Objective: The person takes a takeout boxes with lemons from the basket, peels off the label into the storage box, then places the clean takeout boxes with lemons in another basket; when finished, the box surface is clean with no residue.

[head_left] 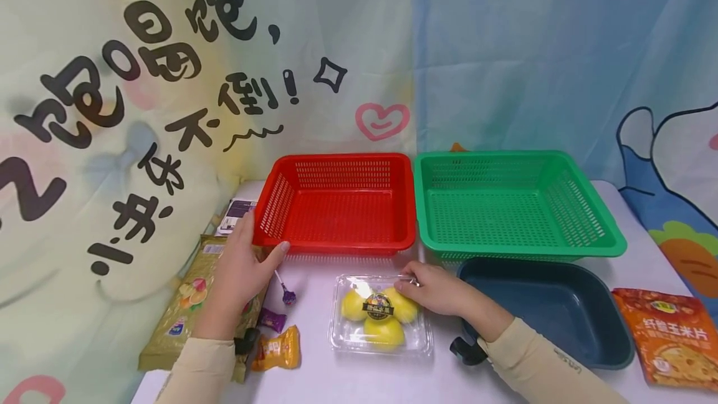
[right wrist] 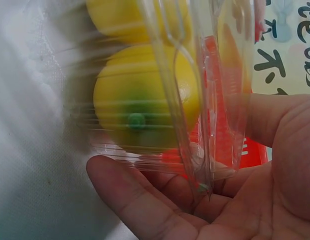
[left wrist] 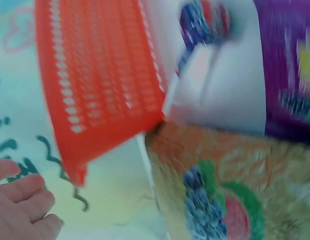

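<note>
Grasping the far right corner of a clear plastic box (head_left: 349, 336) on the tabletop (head_left: 314, 385), the right hand (head_left: 440, 292) in the head view partly hides one of three plump yellow fruits (head_left: 384, 333); a dark label (head_left: 378, 307) masks more, its lettering too small to read. The left hand (head_left: 244, 267) is relaxed and bears nothing at the near left corner of the red basket (head_left: 336, 246); contact is unclear there. Its forearm covers part of a gold bag (head_left: 175, 320). In the left wrist view, motion blurs everything, the fingers (left wrist: 25, 202) are cut off at the edge, and a purple wrapper (left wrist: 287, 65) runs out of frame. In the right wrist view, ridged, glossy plastic streaks a fruit with a greenish stem end; another is cropped above.
</note>
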Demonstrator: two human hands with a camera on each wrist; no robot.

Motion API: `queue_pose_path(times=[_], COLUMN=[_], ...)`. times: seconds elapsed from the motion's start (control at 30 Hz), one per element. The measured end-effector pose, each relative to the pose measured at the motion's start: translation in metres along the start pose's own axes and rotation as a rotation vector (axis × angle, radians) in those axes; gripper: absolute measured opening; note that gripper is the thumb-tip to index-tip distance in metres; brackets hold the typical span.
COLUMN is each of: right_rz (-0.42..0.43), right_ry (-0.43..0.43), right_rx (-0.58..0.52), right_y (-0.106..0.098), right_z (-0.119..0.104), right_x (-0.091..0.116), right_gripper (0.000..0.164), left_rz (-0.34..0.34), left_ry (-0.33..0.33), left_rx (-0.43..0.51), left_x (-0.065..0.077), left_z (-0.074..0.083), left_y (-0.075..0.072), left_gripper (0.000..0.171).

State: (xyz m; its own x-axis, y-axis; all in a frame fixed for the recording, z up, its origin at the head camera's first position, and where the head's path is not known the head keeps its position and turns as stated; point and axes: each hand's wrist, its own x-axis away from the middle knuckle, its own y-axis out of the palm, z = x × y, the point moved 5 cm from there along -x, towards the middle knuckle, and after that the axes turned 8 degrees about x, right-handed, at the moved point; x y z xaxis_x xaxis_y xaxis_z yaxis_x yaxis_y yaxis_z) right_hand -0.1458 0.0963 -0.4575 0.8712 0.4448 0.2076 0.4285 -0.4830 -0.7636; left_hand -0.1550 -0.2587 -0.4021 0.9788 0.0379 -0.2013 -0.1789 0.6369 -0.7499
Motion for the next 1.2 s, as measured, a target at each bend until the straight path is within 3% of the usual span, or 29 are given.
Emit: queue_pose_path(times=[0.13,0.33,0.63,0.87,1.2], right_rz=[-0.003,-0.001,0.02,0.021,0.029], right_ry=[0.003,0.0,-0.021,-0.015,-0.013], right_rx=[-0.005,-0.013,-0.02,-0.031,-0.042], right_y=[-0.001,-0.001,-0.001,0.0,0.0], right_z=[0.0,0.0,0.0,-0.001,-0.002], right_x=[0.0,-0.001,-0.001,0.001,0.002], right_gripper=[0.033,0.036,0.035,0.036,0.036], left_rz=[0.008,-0.097,-0.225,-0.284,-0.301], left_ry=[0.083,0.02,0.026,0.025,0.024], left_rx=[0.055,0.057,0.084,0.083,0.067], left_x=[0.017,0.053,0.094,0.112,0.12], left_z=[0.019,0.03,0.043,0.044,0.047], left_y=[0.004,0.026,0.065,0.087,0.096], left_gripper=[0.095,0.103,0.101,0.097,0.099])
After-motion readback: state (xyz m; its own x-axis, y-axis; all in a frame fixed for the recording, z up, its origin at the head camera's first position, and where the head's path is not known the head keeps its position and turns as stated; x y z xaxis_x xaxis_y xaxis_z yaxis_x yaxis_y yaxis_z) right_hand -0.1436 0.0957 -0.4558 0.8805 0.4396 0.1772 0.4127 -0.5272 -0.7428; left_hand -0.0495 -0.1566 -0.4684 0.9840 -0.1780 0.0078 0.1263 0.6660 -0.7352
